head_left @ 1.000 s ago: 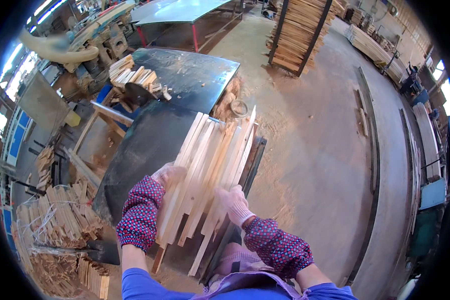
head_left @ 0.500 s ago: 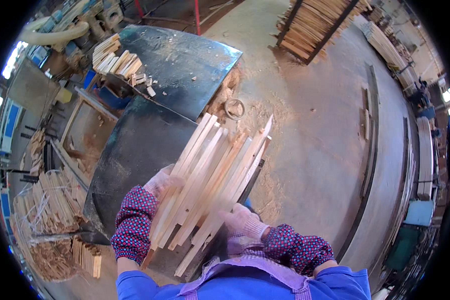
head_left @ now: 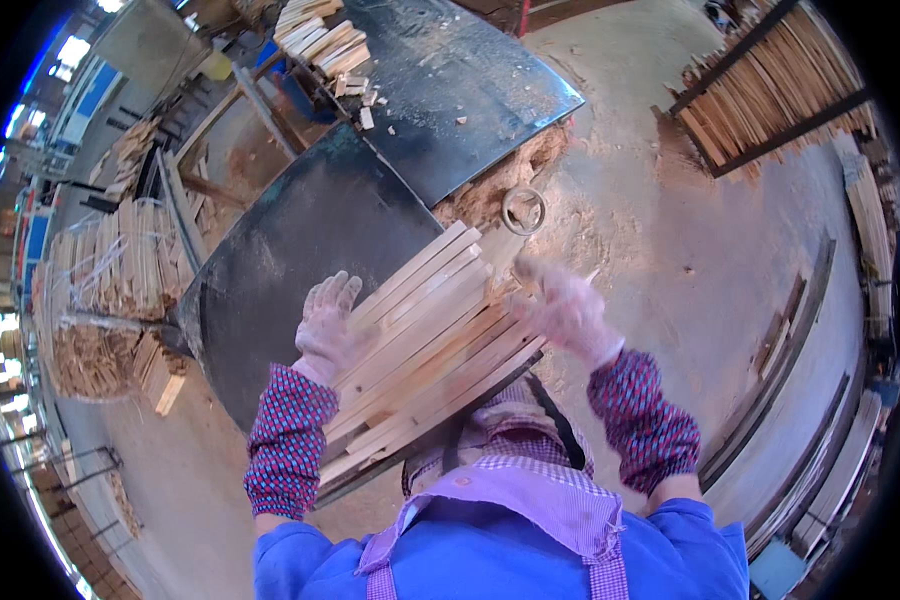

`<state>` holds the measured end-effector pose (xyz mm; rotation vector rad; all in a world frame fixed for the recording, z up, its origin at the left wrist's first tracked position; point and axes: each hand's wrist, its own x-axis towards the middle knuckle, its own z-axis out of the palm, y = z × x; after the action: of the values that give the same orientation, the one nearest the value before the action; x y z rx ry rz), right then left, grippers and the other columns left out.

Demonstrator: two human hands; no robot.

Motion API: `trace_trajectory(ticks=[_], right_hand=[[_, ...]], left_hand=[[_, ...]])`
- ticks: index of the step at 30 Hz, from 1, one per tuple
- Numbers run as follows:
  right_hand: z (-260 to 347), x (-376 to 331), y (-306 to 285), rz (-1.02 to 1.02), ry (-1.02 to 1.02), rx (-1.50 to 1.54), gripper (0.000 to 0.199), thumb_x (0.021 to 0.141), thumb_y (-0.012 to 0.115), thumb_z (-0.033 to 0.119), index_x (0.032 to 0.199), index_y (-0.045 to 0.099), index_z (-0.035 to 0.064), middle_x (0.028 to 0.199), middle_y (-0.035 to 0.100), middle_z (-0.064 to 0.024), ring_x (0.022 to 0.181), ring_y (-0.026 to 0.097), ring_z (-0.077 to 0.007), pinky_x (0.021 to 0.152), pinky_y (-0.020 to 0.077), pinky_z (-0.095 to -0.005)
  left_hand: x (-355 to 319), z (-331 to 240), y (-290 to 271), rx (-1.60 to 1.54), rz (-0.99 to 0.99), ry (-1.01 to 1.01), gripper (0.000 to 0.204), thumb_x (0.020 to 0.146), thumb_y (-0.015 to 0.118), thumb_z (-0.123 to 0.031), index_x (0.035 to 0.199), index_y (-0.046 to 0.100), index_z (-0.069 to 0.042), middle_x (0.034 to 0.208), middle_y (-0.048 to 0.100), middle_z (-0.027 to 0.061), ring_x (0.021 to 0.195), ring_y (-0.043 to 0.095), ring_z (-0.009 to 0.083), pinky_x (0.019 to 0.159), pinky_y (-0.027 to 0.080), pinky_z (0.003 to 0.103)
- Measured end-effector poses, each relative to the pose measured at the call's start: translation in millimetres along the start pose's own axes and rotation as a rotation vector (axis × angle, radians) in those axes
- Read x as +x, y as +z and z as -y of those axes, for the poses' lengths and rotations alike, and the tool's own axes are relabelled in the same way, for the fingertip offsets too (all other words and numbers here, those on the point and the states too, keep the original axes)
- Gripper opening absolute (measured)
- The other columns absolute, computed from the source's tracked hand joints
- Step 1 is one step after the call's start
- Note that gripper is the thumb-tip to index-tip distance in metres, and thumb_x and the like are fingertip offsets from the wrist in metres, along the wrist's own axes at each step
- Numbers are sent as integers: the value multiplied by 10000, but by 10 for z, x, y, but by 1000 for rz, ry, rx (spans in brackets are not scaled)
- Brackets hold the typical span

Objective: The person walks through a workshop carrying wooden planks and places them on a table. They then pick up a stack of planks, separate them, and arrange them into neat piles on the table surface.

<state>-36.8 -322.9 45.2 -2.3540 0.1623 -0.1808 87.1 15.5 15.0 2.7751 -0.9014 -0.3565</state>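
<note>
A pile of pale wooden strips [head_left: 420, 335] lies slantwise in front of me, its upper end on the dark metal tabletop [head_left: 300, 225]. The strips sit side by side, mostly parallel, with uneven ends. My left hand [head_left: 327, 325], in a whitish work glove, is at the left side of the pile with its fingers stretched upward and not wrapped round any strip. At the far right ends of the strips is my right hand [head_left: 570, 315], gloved too and slightly blurred, its thumb and fingers apart. Patterned sleeve covers are on both forearms.
Short wood pieces [head_left: 325, 45] are stacked on the far metal table [head_left: 460, 90]. A ring-shaped object [head_left: 523, 210] lies in sawdust beside it. Bundled strips [head_left: 120, 260] stand at left, and a metal rack of strips [head_left: 770, 95] at far right. Long boards [head_left: 780, 350] lie along the right floor.
My right hand has moved from the strips' near right side up to their far ends. The strips lie closer together and more slanted. My left hand's fingers have straightened, and the view has shifted.
</note>
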Motion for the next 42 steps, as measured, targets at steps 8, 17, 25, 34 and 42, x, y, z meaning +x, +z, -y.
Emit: trace_trajectory(ticks=[8,17,25,34,42], right_hand=[[-353,731,32,929,42,-218,570,758,713,523,1007,647,16,973,681,-203,916,655,-359,784,517,-425],[-690,662,83,853,263,207,648,721,810,280,1233,563,-29,1126,658,-183,1023,638,-256,894,491,-332],[-1100,670,-6,855,269,411,661,744,792,148,1299,501,-63,1219,624,-129,1077,578,-158,944,470,-311],[-1107,756,-58,963,185,323,666,756,755,430,1254,592,18,1096,682,-186,971,662,-251,852,501,-346],[-969,783,-121,902,139,248,579,763,780,315,1214,604,-2,1047,692,-134,909,647,-181,821,507,-315]], left_hand=[[-584,-939,339,69,-133,97,588,706,745,-266,1253,558,-159,1362,502,96,1307,420,326,1122,277,550],[-577,-1065,676,18,-285,29,410,720,719,-178,1122,650,-137,1217,603,24,1268,464,285,1121,296,530],[-274,-1312,560,-26,-321,126,390,774,636,-216,1155,622,-136,1263,585,28,1255,463,267,1133,274,530],[-252,-1347,594,81,-224,151,627,740,696,-297,1309,522,-102,1366,506,85,1326,405,320,1141,237,560],[-367,-1459,558,87,-126,61,668,769,647,-354,1356,472,-88,1372,455,186,1303,384,393,1123,228,581]])
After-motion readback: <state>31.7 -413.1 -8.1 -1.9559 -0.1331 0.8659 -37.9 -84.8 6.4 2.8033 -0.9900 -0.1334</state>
